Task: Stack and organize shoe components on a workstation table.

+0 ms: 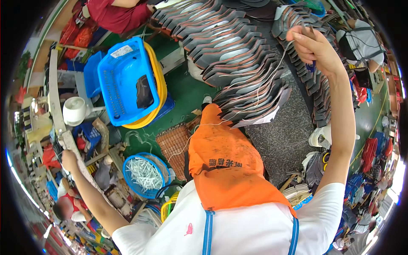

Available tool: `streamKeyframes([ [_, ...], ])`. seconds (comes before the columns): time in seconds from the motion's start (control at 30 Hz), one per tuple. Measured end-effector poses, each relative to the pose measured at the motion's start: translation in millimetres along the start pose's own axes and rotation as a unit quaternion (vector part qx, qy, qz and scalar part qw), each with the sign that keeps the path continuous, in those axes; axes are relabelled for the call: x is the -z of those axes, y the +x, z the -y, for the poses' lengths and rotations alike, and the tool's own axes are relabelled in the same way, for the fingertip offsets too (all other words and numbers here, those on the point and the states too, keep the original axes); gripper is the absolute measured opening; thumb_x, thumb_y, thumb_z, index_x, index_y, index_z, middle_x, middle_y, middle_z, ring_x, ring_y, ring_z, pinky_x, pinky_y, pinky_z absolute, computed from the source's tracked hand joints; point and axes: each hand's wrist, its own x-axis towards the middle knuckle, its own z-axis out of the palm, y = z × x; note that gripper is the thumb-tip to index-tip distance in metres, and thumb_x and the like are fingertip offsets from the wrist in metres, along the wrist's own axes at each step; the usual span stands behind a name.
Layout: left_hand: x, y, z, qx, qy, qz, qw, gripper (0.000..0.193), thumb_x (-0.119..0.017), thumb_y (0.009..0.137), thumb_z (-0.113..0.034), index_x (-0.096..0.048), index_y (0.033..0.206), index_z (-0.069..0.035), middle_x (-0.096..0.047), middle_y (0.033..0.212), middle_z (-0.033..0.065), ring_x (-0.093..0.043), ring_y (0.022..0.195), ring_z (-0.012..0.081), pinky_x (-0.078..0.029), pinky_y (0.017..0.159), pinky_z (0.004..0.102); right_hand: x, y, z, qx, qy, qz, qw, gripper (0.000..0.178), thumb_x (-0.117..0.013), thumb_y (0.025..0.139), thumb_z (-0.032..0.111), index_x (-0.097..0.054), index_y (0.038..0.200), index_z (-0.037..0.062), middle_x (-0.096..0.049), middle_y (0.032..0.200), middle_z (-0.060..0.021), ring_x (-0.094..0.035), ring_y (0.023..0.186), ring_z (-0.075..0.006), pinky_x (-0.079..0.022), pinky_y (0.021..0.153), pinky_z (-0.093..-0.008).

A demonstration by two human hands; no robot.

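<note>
My right hand is raised at the upper right, fingers closed on a white cord. A blue-purple handle shows under the same hand and a metal tip above it, apparently a small pair of scissors. The cord hangs down over the dark shoe-upper pieces and across my orange apron. The pieces stand in long overlapping rows on a grey speckled surface. Far out to the left, my left hand is closed beside a pale bench edge; what it holds is too small to make out.
A blue basket with a dark piece inside sits on yellow and blue ones at left. Nearer, a round blue basket holds white strips. A white fan stands left. One person in red is at top left; another at top right.
</note>
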Motion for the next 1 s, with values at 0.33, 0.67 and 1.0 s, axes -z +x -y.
streamKeyframes([
  [0.33, 323.6, -213.8, -337.0, -0.359, -0.746, 0.554, 0.093, 0.077, -0.044, 0.084, -0.057, -0.034, 0.129, 0.005, -0.061, 0.090, 0.0100, -0.058, 0.077, 0.0161, -0.046, 0.073, 0.0294, -122.6, 70.9, 94.6, 0.299, -0.214, 0.184, 0.912, 0.020, -0.051, 0.085, 0.017, -0.062, 0.093, 0.0020, -0.059, 0.078, 0.0011, -0.046, 0.067, -0.0054, -0.040, 0.060, -0.0208],
  [0.67, 199.1, -213.6, -488.9, -0.422, -0.680, 0.362, 0.479, 0.016, -0.058, 0.079, -0.005, -0.066, 0.093, -0.001, -0.059, 0.068, -0.0017, -0.049, 0.056, 0.0052, -0.040, 0.054, 0.0200, -14.8, 97.2, -131.0, 0.076, -0.241, 0.017, 0.967, 0.020, -0.063, 0.076, 0.022, -0.064, 0.081, 0.0022, -0.063, 0.073, -0.0103, -0.059, 0.069, -0.0167, -0.045, 0.067, -0.0305],
  [1.0, 141.1, -283.9, -521.0, -0.416, -0.510, 0.234, 0.715, 0.016, -0.062, 0.078, -0.015, -0.060, 0.094, -0.010, -0.060, 0.065, 0.0074, -0.059, 0.061, 0.0235, -0.044, 0.058, 0.0345, -19.0, 76.8, -199.9, 0.068, -0.501, -0.105, 0.856, 0.012, -0.055, 0.077, 0.018, -0.060, 0.078, 0.0066, -0.056, 0.085, -0.0098, -0.060, 0.073, -0.0288, -0.048, 0.063, -0.0390],
])
